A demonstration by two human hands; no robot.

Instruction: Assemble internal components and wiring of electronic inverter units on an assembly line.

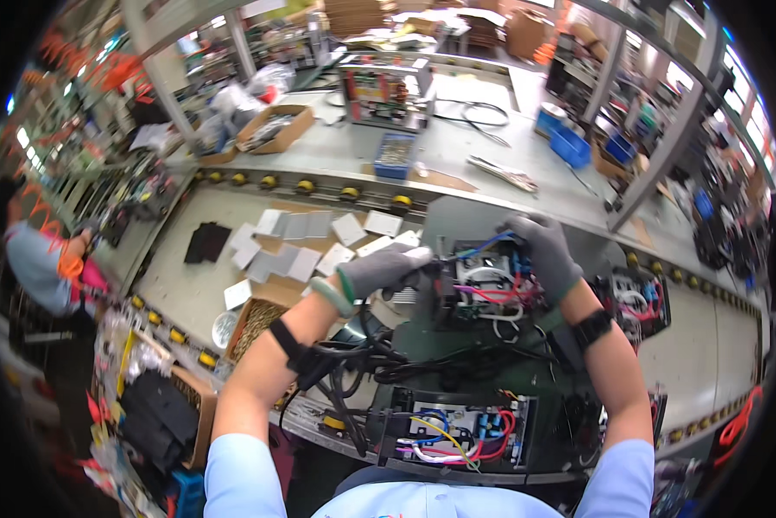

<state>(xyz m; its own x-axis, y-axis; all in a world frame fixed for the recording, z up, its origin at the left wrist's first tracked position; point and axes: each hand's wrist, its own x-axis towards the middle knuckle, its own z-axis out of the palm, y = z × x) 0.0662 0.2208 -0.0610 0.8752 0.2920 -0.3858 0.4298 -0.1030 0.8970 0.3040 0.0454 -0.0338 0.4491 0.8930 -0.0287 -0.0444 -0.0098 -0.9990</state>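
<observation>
Both my hands wear grey gloves. In front of me stands an open electrical unit (487, 285) with a black housing and red, pink, white and blue wires inside. My left hand (383, 269) is closed at the unit's left end panel, and what its fingers hold is hidden. Over the far right corner, my right hand (545, 255) pinches a blue wire (484, 247). Thick black cables (366, 345) hang below my left wrist and run across the dark green work surface (431, 341).
A second open unit (461, 436) lies nearest my body, and another (636, 302) sits at the right. Light metal plates (293, 226) and a box of small brass-coloured parts (256, 324) lie left. Beyond the rollers are a blue bin (394, 157) and a taller unit (388, 91). Another person (42, 259) works far left.
</observation>
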